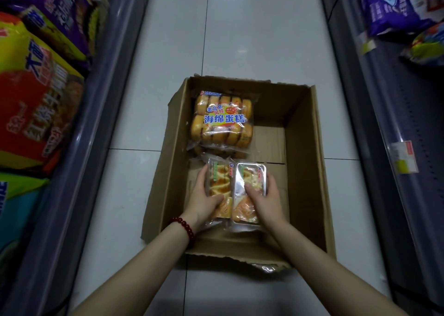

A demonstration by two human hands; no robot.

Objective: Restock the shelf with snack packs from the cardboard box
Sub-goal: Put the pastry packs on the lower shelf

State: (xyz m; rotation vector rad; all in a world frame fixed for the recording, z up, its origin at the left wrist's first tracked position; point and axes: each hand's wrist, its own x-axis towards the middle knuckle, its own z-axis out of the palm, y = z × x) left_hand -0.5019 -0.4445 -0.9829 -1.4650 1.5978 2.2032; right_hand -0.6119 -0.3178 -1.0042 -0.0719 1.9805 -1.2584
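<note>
Head view: a single wide-angle camera looks steeply down from above along a shop aisle, close over an open cardboard box [310, 171] on the floor [240, 39], shelves [79, 147] bounding both edges.
</note>
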